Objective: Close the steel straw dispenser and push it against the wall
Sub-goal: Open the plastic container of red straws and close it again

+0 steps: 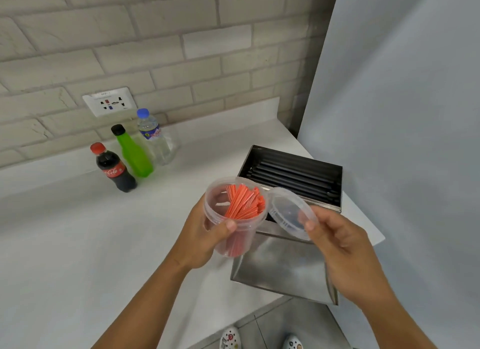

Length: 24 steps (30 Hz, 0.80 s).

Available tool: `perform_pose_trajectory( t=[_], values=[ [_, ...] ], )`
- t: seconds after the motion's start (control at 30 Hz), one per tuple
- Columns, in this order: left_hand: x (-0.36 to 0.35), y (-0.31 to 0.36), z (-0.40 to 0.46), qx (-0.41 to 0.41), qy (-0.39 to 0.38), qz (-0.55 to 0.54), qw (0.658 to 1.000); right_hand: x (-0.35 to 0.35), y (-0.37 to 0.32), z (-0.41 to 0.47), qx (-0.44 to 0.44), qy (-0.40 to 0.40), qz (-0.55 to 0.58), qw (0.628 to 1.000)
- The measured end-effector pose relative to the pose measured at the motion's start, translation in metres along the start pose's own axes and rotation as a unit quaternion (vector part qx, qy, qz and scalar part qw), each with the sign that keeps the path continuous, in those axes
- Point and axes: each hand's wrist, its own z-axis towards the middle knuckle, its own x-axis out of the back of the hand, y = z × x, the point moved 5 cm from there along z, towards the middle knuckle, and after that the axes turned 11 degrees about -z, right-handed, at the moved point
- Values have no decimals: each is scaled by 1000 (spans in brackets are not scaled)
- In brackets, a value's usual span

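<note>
The steel straw dispenser (281, 267) stands open near the counter's right corner, with black straws (293, 176) lying inside it. Its front reaches the counter's front edge. My left hand (201, 241) holds a clear plastic jar (235, 216) of red straws just in front of and above the dispenser's left side. To its right, my right hand (345, 247) pinches the jar's clear round lid (289, 213), tilted beside the jar's rim. Neither hand touches the dispenser.
A cola bottle (115, 169), a green bottle (133, 154) and a water bottle (153, 134) stand at the back left of the white counter (78, 245) near the brick wall (155, 50) and its socket plate (109, 102). A grey panel (402, 115) rises on the right.
</note>
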Motion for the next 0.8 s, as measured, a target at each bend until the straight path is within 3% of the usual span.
perform_pose_trajectory(
  t=[0.3, 0.47, 0.8],
  values=[
    [-61, -2, -11, 38, -14, 0, 999, 2, -7, -10, 83, -17, 17, 996],
    [-83, 3, -8, 36, -26, -21, 999, 5, -6, -11, 177, -16, -60, 982],
    [-96, 7, -6, 76, -60, 9, 995, 15, 2, -8, 137, -35, 4, 990]
  ],
)
